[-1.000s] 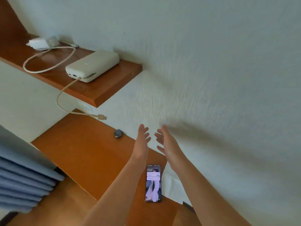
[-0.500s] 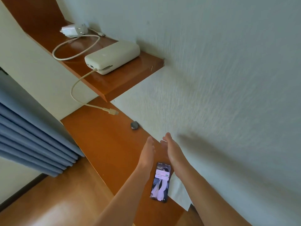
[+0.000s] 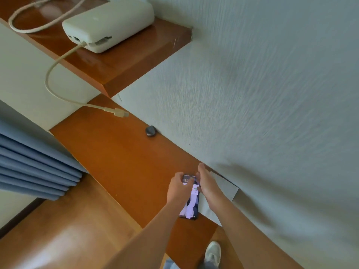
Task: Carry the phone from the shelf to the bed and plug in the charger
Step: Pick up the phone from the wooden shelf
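The phone point(image 3: 191, 205) lies face up with its screen lit on the lower wooden shelf point(image 3: 120, 156), close to the wall. My left hand point(image 3: 178, 188) curls its fingers over the phone's top left corner. Beside the phone's right edge is my right hand point(image 3: 206, 184), fingers stretched toward the wall and thumb touching the phone's top. A white power bank point(image 3: 108, 22) rests on the upper shelf point(image 3: 136, 61). Its cream charging cable point(image 3: 52, 66) hangs down, and the free plug point(image 3: 120, 113) dangles above the lower shelf.
A small dark round object point(image 3: 151, 130) sits on the lower shelf against the wall. A pale sheet point(image 3: 223, 186) lies under my right hand. Blue curtains point(image 3: 33, 167) hang at the left. Wooden floor point(image 3: 58, 235) and my shoe point(image 3: 212, 253) show below.
Both hands came down from above the shelf onto the phone's top end. My left hand's fingers curled onto it. The view moved closer and lower.
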The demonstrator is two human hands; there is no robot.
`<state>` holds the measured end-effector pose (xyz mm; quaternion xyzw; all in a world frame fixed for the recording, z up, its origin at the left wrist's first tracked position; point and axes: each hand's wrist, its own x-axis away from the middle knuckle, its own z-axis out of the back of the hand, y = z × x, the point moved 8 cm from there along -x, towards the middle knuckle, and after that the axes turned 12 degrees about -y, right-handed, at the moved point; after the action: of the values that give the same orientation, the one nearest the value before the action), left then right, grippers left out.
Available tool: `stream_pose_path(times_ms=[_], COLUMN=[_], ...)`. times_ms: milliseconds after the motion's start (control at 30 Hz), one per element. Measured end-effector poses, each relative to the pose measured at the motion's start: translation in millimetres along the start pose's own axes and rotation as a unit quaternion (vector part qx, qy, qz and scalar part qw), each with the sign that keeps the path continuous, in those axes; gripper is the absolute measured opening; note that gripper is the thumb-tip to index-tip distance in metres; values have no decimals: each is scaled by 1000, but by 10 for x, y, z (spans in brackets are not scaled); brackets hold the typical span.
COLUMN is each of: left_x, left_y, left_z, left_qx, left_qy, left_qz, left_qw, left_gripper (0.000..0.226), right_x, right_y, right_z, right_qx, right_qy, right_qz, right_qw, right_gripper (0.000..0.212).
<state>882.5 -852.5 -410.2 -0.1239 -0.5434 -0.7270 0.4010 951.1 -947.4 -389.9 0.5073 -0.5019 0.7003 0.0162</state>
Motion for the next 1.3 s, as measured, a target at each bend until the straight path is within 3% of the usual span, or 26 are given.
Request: stream_pose_path(times_ms=[133, 267, 467, 667, 800, 933, 1300], left_x=[-35, -76, -159, -160, -129, -104, 18], left_y=[-116, -251, -365, -417, -430, -438, -149], left_z=[-96, -245, -366, -399, -422, -401, -67], left_qx=[-178, -266, -315, -368, -362, -328, -25], left_qy=[27, 35, 44, 47, 50, 50, 53], left_qz=[21, 51, 85, 93, 98, 98, 45], left_qw=[983, 962, 944, 924, 926, 938, 997], left_gripper=[68, 89, 96, 92, 82, 87, 91], right_x=[-15, -34, 0, 43, 67, 96, 327], right_y=[153, 212, 196, 184, 190, 154, -257], right_z=[43, 117, 177, 183, 212, 240, 186], right_qx=[-33, -22, -22, -26, -30, -37, -26], right_qy=[9, 5, -14, -28, -37, -38, -33], right_qz=[-15, -7, 21, 30, 32, 41, 94], right_qw=[999, 1000, 999, 999, 998, 998, 995], right_gripper=[57, 53, 29, 26, 42, 60, 59])
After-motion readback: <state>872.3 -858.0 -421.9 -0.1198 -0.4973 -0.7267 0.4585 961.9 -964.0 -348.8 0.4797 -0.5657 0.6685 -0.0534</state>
